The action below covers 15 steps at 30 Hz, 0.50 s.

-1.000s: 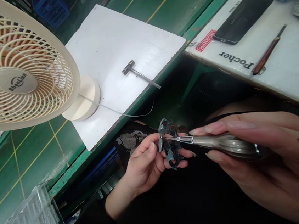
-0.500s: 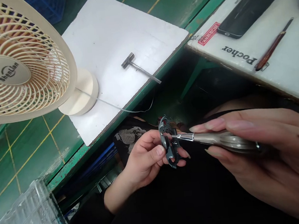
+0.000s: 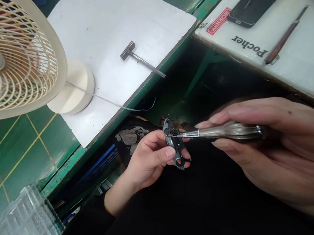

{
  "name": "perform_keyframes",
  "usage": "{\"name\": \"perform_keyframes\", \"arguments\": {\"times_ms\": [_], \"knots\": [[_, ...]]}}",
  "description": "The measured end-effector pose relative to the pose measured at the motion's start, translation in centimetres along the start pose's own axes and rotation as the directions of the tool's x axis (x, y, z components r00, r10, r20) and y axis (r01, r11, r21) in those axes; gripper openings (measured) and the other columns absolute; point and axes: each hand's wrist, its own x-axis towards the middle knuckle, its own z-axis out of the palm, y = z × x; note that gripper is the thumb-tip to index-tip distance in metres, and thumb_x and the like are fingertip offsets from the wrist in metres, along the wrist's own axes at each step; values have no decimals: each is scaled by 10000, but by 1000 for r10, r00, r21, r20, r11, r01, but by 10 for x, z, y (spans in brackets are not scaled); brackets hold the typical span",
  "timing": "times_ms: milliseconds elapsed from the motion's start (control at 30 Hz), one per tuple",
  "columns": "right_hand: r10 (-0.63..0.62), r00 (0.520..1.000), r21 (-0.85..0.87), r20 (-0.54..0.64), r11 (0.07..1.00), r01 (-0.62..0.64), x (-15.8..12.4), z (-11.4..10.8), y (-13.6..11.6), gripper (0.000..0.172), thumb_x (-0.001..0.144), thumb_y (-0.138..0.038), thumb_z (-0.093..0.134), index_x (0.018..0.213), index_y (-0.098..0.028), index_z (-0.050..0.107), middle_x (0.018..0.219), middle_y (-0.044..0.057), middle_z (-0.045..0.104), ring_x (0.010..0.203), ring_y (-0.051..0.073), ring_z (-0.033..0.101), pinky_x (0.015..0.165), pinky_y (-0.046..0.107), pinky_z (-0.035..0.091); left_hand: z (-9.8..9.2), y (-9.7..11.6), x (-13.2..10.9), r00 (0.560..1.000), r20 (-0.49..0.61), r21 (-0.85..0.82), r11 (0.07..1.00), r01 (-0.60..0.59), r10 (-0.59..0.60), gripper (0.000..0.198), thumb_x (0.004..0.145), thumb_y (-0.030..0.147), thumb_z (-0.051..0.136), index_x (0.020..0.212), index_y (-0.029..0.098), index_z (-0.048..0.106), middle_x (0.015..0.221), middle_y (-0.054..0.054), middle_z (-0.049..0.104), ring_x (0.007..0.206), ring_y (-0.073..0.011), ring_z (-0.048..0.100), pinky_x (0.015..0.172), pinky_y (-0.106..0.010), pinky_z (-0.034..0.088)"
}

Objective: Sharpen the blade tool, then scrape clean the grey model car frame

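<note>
My left hand point(image 3: 150, 159) is closed around a small dark grey, openwork part point(image 3: 173, 145), gripped between thumb and fingers above my lap. What kind of part it is I cannot make out. My right hand point(image 3: 284, 156) holds a screwdriver point(image 3: 231, 131) with a grey-brown handle and a silver collar, fingers on one side and thumb on the other. Its thin tip reaches into the upper portion of the grey part. Whether a screw sits under the tip is too small to see.
A cream fan point(image 3: 18, 57) stands on a white board point(image 3: 103, 29), its thin cord hanging over the edge. A small metal hammer point(image 3: 142, 59) lies there too. On the right surface are a phone point(image 3: 259, 0) and a wooden-handled tool point(image 3: 286, 38). Clear plastic trays point(image 3: 25, 228) sit lower left.
The view has shifted, so the fan and table sit further left and higher. My right hand and the screwdriver appear slightly higher, the tip still at the grey part.
</note>
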Motion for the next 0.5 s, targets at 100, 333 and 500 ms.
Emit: {"name": "perform_keyframes", "arguments": {"times_ms": [100, 333, 500], "knots": [[30, 999, -21, 20, 999, -30, 0, -3, -3, 481, 1031, -241, 983, 1470, -406, 874, 1345, -3, 938, 1083, 307, 909, 771, 485, 739, 1, 1, 0, 999, 3, 34, 999, -33, 33, 307, 1010, 362, 1040, 1176, 171, 866, 1081, -107, 952, 929, -231, 935, 847, -329, 808], [55, 998, -29, 28, 998, -55, 2, -2, -7, 410, 1076, -275, 961, 1449, -415, 865, 1354, -12, 930, 1090, 287, 905, 794, 479, 723, -1, 2, -3, 999, 4, 63, 997, -49, 49, 290, 1016, 367, 1029, 1137, 171, 853, 1232, -124, 955, 955, -245, 944, 817, -324, 804], [59, 998, -21, 34, 998, -58, 2, -1, -7, 396, 1060, -279, 984, 1423, -392, 871, 1337, -21, 933, 1085, 253, 894, 803, 440, 735, -3, 1, -4, 1000, 16, 79, 996, -27, 25, 264, 1035, 352, 1015, 1166, 170, 876, 1042, -110, 959, 882, -222, 933, 811, -298, 781]]}}
